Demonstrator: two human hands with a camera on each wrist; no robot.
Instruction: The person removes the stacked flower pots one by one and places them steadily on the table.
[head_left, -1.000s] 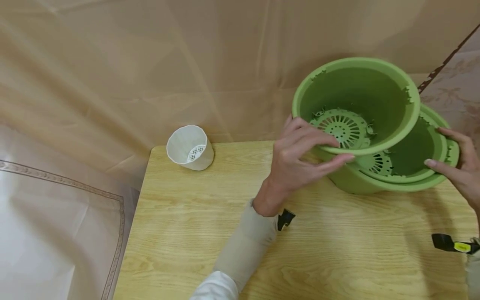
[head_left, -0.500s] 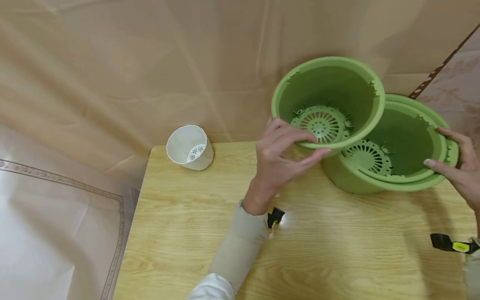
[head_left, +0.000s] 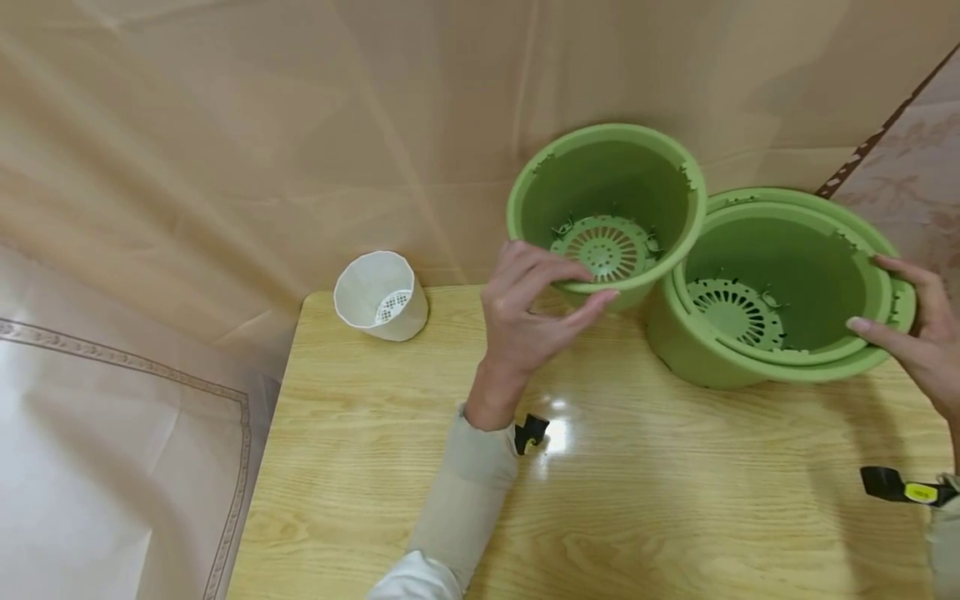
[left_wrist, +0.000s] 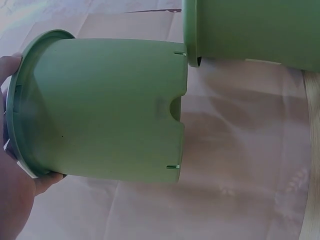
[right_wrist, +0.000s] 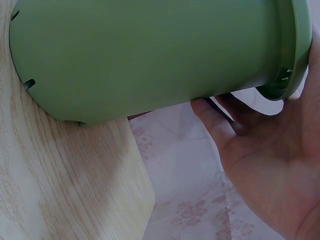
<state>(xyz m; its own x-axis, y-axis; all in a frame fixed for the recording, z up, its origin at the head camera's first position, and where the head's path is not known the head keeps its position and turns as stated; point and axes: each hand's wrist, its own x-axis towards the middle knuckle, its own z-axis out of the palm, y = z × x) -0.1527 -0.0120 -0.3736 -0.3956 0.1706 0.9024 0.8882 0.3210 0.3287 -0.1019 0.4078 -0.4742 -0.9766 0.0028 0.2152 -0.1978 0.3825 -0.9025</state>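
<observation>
Fingers (head_left: 536, 268) pinching pot rims, both hands

Left hand (head_left: 521, 317) pinches near rim of single green pot (head_left: 603, 187), fingertips inside, thumb outside; pot aloft, mouth up, just left of the nested pots (head_left: 697, 350). Contact between them: cannot tell. Right hand (head_left: 926, 333) grips nested pots' right rim; these stand on table (head_left: 637, 508). White pot (head_left: 382, 292) at table's far left corner.

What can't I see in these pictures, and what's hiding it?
Head: part of the right hand, cut off by the right edge.
Head: any writing on the yellow label, too small to read.
Left wrist: inside the green pot held by the left hand, hidden by its wall.
Right wrist: most of the nested inner pot, hidden by the outer pot.
</observation>
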